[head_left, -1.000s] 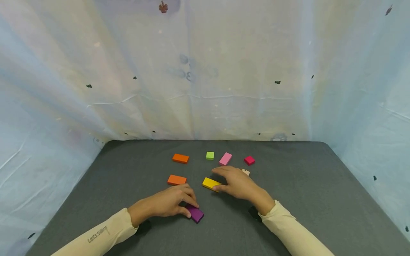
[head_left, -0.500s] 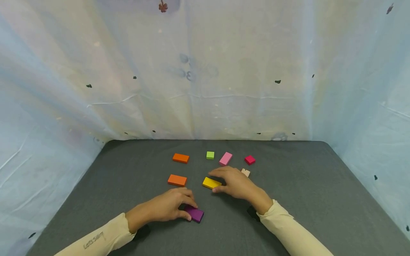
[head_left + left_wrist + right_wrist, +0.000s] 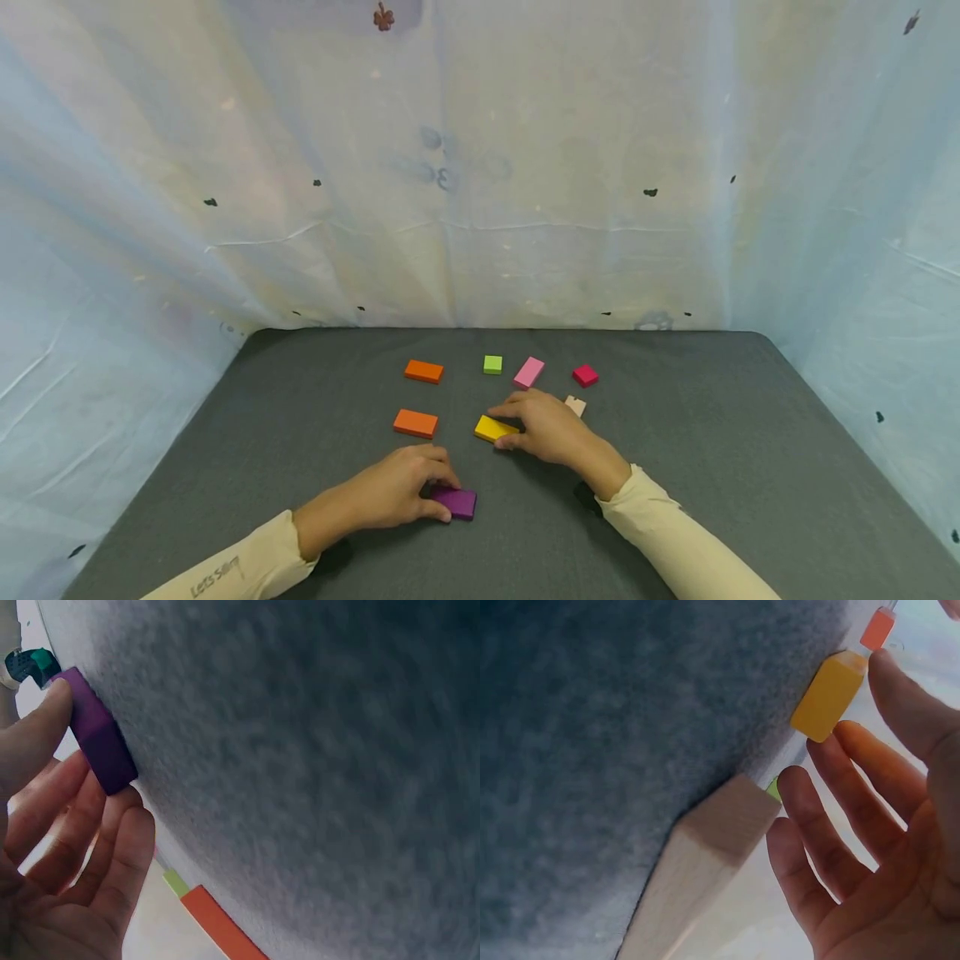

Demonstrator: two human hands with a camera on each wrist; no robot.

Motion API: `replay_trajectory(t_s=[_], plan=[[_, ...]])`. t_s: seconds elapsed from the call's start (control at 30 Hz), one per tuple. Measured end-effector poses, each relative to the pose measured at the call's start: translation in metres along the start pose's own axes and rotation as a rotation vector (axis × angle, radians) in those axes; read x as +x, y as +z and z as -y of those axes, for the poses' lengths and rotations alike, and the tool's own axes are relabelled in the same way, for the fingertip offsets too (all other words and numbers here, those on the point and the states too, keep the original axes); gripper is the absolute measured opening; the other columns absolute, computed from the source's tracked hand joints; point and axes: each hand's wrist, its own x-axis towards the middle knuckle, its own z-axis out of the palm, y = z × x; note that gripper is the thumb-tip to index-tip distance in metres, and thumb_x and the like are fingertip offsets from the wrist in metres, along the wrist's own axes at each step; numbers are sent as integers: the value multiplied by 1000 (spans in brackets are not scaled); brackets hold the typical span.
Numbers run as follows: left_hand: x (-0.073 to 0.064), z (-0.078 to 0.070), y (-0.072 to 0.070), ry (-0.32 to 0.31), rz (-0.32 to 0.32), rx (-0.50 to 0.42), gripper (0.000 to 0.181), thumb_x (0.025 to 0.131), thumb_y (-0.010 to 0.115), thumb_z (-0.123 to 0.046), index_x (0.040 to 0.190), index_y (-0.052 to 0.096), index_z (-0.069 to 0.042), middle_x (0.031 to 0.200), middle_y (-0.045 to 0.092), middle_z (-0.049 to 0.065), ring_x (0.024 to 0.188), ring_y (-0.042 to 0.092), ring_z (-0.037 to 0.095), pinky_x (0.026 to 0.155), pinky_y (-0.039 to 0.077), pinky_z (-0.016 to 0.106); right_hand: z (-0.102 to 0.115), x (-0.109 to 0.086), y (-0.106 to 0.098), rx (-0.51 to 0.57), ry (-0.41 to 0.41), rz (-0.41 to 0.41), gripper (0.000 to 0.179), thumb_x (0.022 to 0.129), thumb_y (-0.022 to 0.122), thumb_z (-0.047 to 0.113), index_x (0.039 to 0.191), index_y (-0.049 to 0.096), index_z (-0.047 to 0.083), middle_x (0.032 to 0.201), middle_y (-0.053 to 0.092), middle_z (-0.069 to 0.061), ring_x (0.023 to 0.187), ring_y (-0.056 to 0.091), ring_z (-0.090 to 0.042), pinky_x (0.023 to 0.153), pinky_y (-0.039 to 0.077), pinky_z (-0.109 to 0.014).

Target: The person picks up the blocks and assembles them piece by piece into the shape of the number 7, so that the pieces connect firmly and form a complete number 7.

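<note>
My left hand (image 3: 401, 492) pinches a purple block (image 3: 456, 502) on the dark table, thumb on one side and fingertips on the other. The left wrist view shows the thumb against this purple block (image 3: 105, 739). My right hand (image 3: 551, 427) is around a yellow block (image 3: 493, 428), its thumb by the near edge and index finger past the far edge. In the right wrist view, its spread, gently bent fingers lie close to the yellow block (image 3: 829, 697); firm contact is unclear. A pale wooden block (image 3: 705, 862) lies beside this hand, partly hidden in the head view.
Two orange blocks (image 3: 423, 372) lie left of centre, one behind the other. Along the back are a lime-green block (image 3: 492, 364), a pink block (image 3: 528, 372) and a red block (image 3: 585, 376). A pale printed curtain (image 3: 570, 167) surrounds the grey table (image 3: 712, 417).
The purple block has turned under my left hand and now lies nearly level across the head view. My right hand has shifted slightly left along the yellow block, which has stayed put.
</note>
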Motion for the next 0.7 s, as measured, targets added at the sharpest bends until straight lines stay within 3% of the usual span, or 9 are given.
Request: replay_trajectory(t_s=[0.3, 0.7], plan=[[0, -4, 4, -82, -35, -19, 25, 78, 85, -32, 98, 75, -21, 91, 61, -12, 76, 52, -1, 68, 47, 18, 2, 3, 2, -34, -5, 21, 44, 85, 78, 36, 126, 71, 21, 107, 70, 4, 90, 62, -10, 80, 53, -31], [3, -5, 8, -127, -58, -38, 27, 74, 87, -36, 90, 71, -20, 81, 58, -12, 71, 50, -2, 63, 45, 17, 3, 3, -1, -19, -6, 26, 39, 87, 77, 29, 125, 72, 19, 110, 71, 1, 93, 65, -13, 81, 54, -33]])
